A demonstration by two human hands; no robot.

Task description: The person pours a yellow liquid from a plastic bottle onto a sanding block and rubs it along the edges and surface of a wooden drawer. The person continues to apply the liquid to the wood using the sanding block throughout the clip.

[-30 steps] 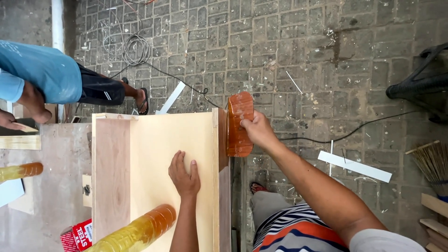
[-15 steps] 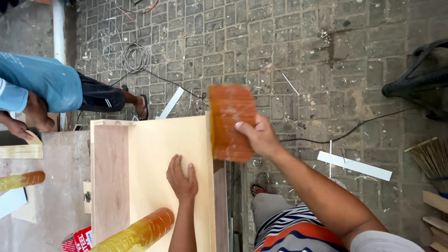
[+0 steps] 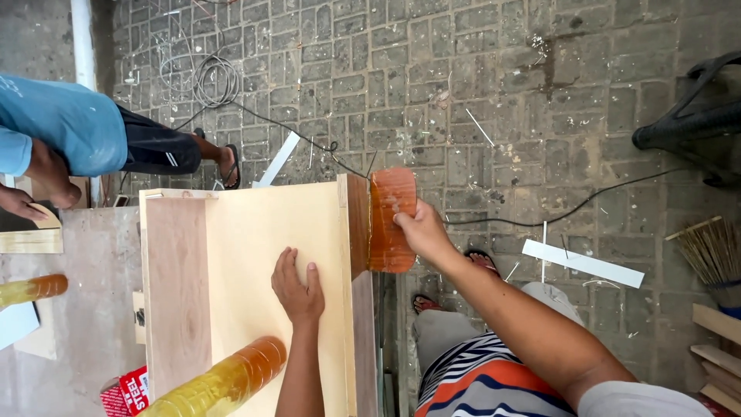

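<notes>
Plywood box (image 3: 262, 255) is steadied by the flat, open left hand (image 3: 297, 289) while the right hand (image 3: 423, 230), grip clamped on an orange block (image 3: 391, 220), presses it against the side.

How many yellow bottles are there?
2. One yellow bottle lies at the bottom edge, in front of the wooden box and near the left hand. The other bottle lies at the far left edge, partly cut off.

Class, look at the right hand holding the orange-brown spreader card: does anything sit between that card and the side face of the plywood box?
Nothing visible does. The right hand holds the orange-brown card right at the side face of the plywood box, while the left hand lies flat on top, clear of that side.
</notes>
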